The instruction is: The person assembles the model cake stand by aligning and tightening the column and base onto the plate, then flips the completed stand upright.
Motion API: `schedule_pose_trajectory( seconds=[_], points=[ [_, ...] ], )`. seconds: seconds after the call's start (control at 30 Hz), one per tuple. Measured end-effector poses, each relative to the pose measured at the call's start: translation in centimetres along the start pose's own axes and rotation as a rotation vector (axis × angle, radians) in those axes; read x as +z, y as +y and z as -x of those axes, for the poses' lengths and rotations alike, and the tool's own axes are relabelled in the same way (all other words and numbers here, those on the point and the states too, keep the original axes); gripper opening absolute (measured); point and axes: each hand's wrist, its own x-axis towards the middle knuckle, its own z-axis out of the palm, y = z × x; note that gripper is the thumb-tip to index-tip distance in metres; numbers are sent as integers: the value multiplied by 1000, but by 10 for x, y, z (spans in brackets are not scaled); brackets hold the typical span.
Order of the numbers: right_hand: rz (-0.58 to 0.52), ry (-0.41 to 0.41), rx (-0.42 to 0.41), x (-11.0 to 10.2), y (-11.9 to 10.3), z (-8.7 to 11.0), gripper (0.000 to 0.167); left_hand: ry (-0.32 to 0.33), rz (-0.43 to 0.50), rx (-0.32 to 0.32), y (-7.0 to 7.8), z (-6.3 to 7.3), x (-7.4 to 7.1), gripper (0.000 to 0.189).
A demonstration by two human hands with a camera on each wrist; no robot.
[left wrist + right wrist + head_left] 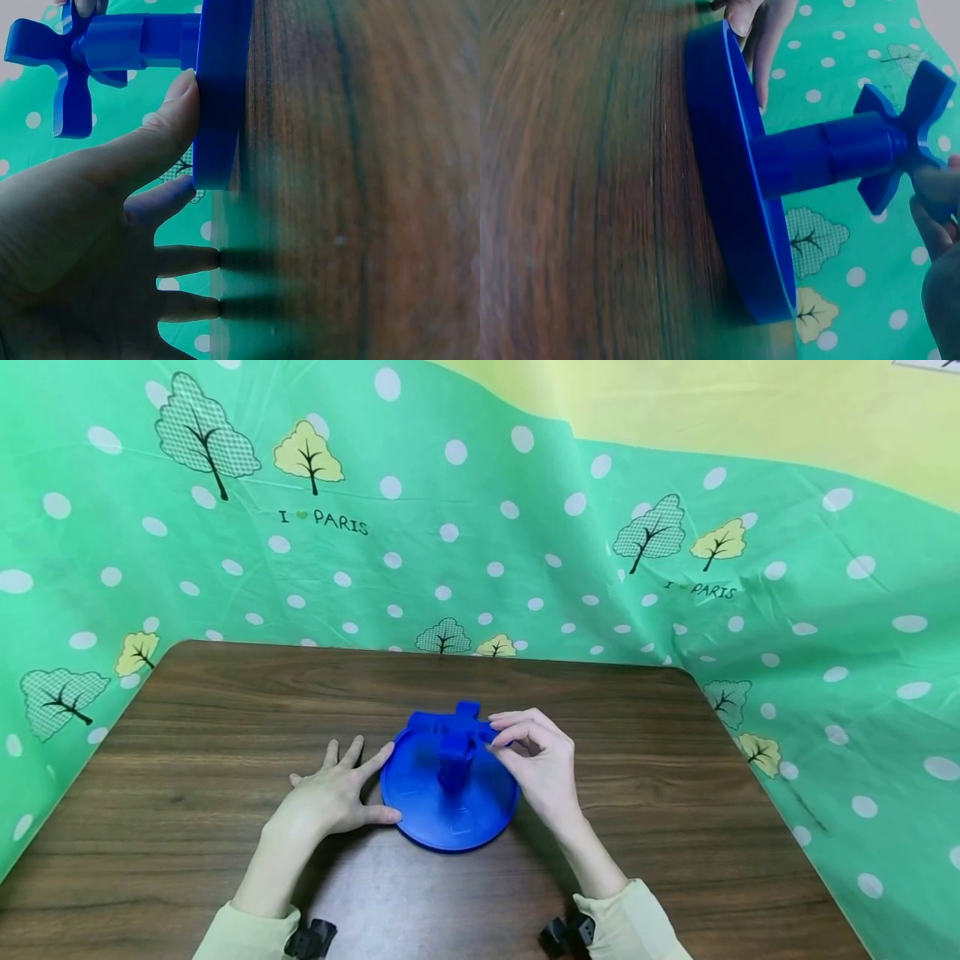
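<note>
A blue plastic stand has a round, rimmed base [420, 818] lying flat on the table. From its middle rises an upright post [817, 154], topped by a four-armed cross-shaped handle [455, 724]. My left hand [322, 802] has its fingers spread, with thumb and index finger touching the base's left rim. The left wrist view shows that thumb [176, 101] against the rim, while the other fingers rest on the table. With thumb and fingertips my right hand [546, 768] pinches the right arm of the cross. Its grip is partly cut off in the right wrist view.
The brown wood-grain table [225, 760] extends around the stand. Behind it hangs a green dotted cloth [487, 510] with printed trees. Small black devices [311, 937] are strapped at both wrists, over light sleeves [243, 935].
</note>
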Motion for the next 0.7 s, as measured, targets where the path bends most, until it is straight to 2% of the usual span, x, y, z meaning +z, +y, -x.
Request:
schedule_pose_trajectory(
  seconds=[0.17, 0.43, 0.7],
  points=[
    [-19, -51, 55, -6, -1, 1, 15, 0, 3, -1, 0, 0, 0, 103],
    [-86, -101, 42, -10, 0, 0, 23, 0, -4, -4, 1, 0, 0, 103],
    [-46, -177, 96, -18, 3, 1, 34, 1, -2, -5, 0, -1, 2, 102]
  ],
)
